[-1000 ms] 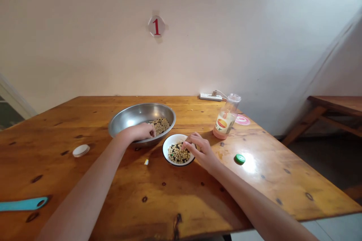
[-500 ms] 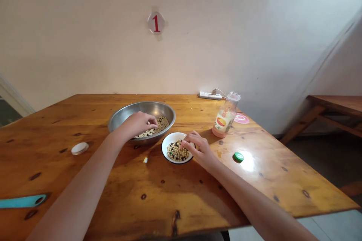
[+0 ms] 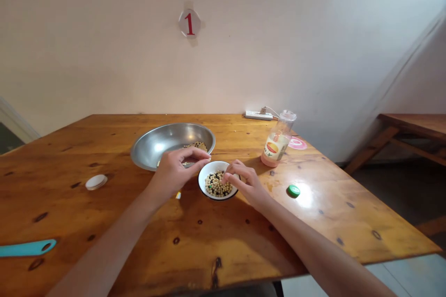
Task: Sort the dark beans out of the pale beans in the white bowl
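We find L hand (image 3: 176,177) pinched over steel bowl (image 3: 156,143) holding beans; can't tell if it grips any. R hand (image 3: 247,182) curled, fingertips at pale & black beans (image 3: 218,184) in white bowl (image 3: 209,167), just right of L hand.

Beans (image 3: 216,185) in a small bowl (image 3: 209,166) just right of a steel basin (image 3: 153,149)

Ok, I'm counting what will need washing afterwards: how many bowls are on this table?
2. The large stainless steel bowl stands on the wooden table, the left hand over its near rim; the small white bowl stands just nearer, the right hand at its rim. No others show.
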Motion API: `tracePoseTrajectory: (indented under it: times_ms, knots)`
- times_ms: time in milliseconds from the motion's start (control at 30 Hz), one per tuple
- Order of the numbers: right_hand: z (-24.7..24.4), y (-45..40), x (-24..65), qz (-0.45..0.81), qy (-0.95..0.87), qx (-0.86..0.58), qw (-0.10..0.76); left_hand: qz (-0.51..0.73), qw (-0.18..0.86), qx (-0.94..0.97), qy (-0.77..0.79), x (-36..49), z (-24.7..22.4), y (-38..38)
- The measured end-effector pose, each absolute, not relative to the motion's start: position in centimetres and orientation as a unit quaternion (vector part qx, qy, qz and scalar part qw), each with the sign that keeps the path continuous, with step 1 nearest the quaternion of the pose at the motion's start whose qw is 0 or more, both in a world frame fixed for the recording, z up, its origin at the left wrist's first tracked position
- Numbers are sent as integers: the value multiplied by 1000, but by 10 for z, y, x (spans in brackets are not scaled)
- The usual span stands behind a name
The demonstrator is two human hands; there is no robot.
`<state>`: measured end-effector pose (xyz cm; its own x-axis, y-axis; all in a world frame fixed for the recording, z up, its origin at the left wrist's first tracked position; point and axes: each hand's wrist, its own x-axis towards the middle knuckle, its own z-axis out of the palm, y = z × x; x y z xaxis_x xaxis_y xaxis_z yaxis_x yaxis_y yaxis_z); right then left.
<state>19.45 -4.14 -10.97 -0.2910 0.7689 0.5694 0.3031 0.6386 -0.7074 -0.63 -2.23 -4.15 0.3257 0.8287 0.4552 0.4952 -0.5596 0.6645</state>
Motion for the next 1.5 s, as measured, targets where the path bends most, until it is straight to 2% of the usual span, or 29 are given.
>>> tracePoseTrajectory:
  times_ms: [233,433,767,1167,1500]
  knots:
    - [-108,-45,195,277,-761,-324,489,485,355,696,392,-4,-71,-30]
    - [-108,-46,194,291,-763,-307,488,490,393,684,371,-1,-78,-26]
    - [-106,-47,194,282,-769,-309,484,492,385,687,371,-2,-82,-26]
    - [-105,-47,194,273,-776,-313,474,478,270,730,407,1,-76,-35]
    - [-103,-48,194,270,-779,-324,463,476,293,716,418,4,-80,-35]
